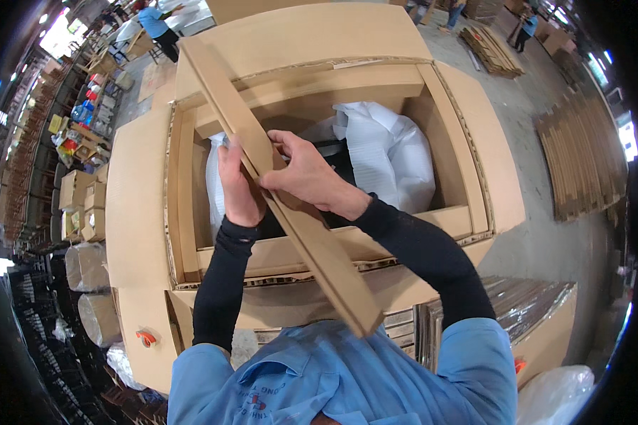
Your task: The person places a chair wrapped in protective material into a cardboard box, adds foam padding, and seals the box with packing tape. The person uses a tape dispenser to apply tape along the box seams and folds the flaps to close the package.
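Observation:
A long folded cardboard strip (308,237) slants across the open carton, from the far left down toward my chest. My left hand (239,185) grips its left side near the middle. Opposite, my right hand (312,173) closes on the same strip, thumb on top and fingers over the far side. Below them is a large open carton (500,163) with its flaps folded out. Similar cardboard pieces (454,145) line the carton's inner sides. White foam wrap (386,159) covers bulky contents inside, and a dark item (342,164) shows partly between the wraps.
Stacked flat cardboard (581,163) stands on the floor at right, with another pile (489,51) farther back. Small cartons (81,202) are at left. An orange tape dispenser (146,338) rests at the lower left. A person in blue (152,25) works at the far left.

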The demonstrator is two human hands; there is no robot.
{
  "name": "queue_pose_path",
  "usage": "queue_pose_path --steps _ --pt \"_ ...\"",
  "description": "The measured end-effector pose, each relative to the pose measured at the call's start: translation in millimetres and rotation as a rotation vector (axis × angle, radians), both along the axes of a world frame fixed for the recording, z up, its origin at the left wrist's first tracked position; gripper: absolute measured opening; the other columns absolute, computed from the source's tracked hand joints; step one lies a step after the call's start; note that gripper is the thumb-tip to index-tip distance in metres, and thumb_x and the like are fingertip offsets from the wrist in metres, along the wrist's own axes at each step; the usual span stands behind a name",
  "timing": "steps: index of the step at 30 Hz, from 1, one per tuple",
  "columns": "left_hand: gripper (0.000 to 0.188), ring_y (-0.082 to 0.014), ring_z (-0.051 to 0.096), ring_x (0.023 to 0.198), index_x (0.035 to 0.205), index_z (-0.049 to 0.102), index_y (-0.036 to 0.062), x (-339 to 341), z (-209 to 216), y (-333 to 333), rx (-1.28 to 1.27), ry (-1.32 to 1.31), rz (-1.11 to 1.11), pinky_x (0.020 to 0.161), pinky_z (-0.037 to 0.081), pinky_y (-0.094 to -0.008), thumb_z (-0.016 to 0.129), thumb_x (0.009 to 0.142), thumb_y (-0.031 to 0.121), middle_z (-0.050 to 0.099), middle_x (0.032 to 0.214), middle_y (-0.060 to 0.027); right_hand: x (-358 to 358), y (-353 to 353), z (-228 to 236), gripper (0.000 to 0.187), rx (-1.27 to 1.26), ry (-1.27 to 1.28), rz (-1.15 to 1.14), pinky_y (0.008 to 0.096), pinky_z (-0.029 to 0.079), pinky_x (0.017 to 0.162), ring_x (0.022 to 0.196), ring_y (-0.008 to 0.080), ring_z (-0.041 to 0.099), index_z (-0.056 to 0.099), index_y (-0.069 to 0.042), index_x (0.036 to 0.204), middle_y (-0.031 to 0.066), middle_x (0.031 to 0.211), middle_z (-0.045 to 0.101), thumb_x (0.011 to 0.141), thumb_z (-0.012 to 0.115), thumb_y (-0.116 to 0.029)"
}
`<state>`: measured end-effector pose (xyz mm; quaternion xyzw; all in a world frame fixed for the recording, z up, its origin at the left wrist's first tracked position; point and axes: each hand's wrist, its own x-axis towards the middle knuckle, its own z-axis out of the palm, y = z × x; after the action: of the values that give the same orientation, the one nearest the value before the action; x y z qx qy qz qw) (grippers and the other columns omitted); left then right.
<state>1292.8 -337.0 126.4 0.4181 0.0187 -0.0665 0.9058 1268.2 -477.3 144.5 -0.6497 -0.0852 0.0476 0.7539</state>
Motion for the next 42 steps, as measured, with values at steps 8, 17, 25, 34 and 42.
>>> queue_pose_path --steps 8,17,25,34,42 --pt "0.042 -0.0207 0.063 0.113 0.134 0.049 0.0075 -30.4 -17.5 -13.0 0.163 -0.075 0.079 0.094 0.054 -0.0387 0.060 0.103 0.033 0.062 0.125 -0.0080 12.5 -70.7 10.3 0.077 -0.372 -0.049 0.419 0.0321 0.045 0.104 0.119 0.0218 0.058 0.041 0.008 0.143 0.0193 0.131 0.060 0.073 0.071 -0.008" --pt "0.050 -0.0185 0.064 0.109 0.132 0.061 -0.0052 -14.2 -48.0 68.1 0.568 -0.050 0.275 0.098 0.048 -0.0331 0.051 0.101 0.032 0.066 0.128 -0.0146 101.5 -136.9 13.7 0.078 -1.170 -0.612 0.309 0.0466 0.046 0.105 0.121 0.0424 0.058 0.043 -0.002 0.147 0.0262 0.136 0.057 0.070 0.056 0.001" --pt "0.045 -0.0173 0.064 0.099 0.119 0.070 -0.0046 2.6 -74.1 157.0 0.809 0.090 0.386 0.091 0.048 -0.0310 0.058 0.097 0.033 0.071 0.109 -0.0105 200.0 -170.0 -40.3 0.065 -1.477 -0.803 0.063 0.0447 0.051 0.095 0.111 0.0350 0.062 0.054 -0.017 0.141 0.0119 0.120 0.063 0.080 0.054 0.005" --pt "0.045 -0.0180 0.062 0.110 0.129 0.065 -0.0021 15.5 -104.0 176.9 0.817 -0.053 0.285 0.100 0.045 -0.0331 0.047 0.102 0.029 0.067 0.122 -0.0095 226.5 -167.3 -79.4 0.054 -1.569 -1.068 -0.213 0.0410 0.053 0.088 0.104 0.0322 0.062 0.061 -0.021 0.133 0.0090 0.110 0.063 0.084 0.055 0.002" --pt "0.054 -0.0245 0.051 0.133 0.135 0.058 -0.0074 23.2 -99.0 184.1 0.791 0.100 0.261 0.115 0.033 -0.0378 0.046 0.104 0.035 0.059 0.140 -0.0166 241.1 -176.3 -88.3 0.069 -1.539 -0.821 -0.030 0.0553 0.037 0.110 0.133 0.0385 0.047 0.041 -0.021 0.151 0.0204 0.142 0.049 0.087 0.065 -0.034"
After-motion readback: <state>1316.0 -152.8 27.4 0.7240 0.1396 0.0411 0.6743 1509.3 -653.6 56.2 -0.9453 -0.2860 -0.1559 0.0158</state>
